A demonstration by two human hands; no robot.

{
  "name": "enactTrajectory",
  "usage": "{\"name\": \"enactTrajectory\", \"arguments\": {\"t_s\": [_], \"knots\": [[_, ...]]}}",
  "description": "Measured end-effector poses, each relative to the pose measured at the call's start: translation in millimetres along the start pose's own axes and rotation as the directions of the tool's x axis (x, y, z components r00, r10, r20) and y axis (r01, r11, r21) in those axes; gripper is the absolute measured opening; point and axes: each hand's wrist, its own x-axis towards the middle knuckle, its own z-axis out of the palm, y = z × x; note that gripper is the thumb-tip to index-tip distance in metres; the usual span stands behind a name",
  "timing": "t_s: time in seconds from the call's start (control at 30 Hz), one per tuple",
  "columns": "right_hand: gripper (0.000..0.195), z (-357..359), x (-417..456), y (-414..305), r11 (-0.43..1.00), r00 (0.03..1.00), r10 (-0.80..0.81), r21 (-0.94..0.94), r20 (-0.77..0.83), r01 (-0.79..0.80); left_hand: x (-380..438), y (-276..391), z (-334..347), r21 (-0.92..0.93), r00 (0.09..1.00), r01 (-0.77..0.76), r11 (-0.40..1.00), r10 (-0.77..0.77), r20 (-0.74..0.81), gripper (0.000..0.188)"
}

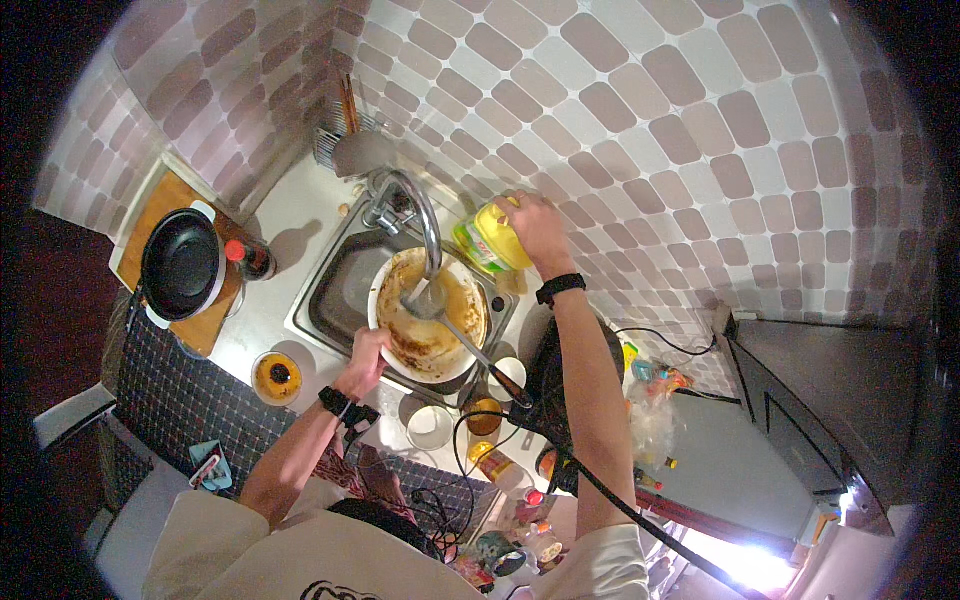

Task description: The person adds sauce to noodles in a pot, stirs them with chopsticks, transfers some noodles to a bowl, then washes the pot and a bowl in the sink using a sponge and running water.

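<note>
My left hand [369, 363] grips the near-left rim of a white bowl [420, 352] smeared inside with brown sauce. The bowl is over the right part of a stainless steel sink [341, 289], below the curved chrome faucet [429, 210]. A ladle [472, 346] lies in the bowl, its dark handle end sticking out over the near-right rim. At the far right of the sink, my right hand [534, 231] is closed around the top of a yellow jug [491, 240] with a green label, probably dish soap. The jug leans to the left.
A black frying pan [182, 264] rests on a wooden board [169, 193] at left, beside a red-capped bottle [255, 261]. A sauce-stained bowl [277, 379], a white cup [430, 427] and an oil bottle [504, 472] line the near counter edge. A black cable [630, 510] crosses at right.
</note>
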Motion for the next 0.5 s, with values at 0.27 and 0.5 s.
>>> {"name": "enactTrajectory", "arguments": {"t_s": [0.27,0.5], "knots": [[0.039,-15,12,-6,0.964,0.946,0.209,0.114,0.247,-0.242,14,-2,-15,-0.002,1.0,0.005,1.0,-0.005,0.004,0.007],[0.033,8,23,5,0.77,0.863,0.423,0.393,0.276,-0.503,12,24,12,0.024,0.997,-0.033,0.999,0.034,-0.065,0.007]]}}
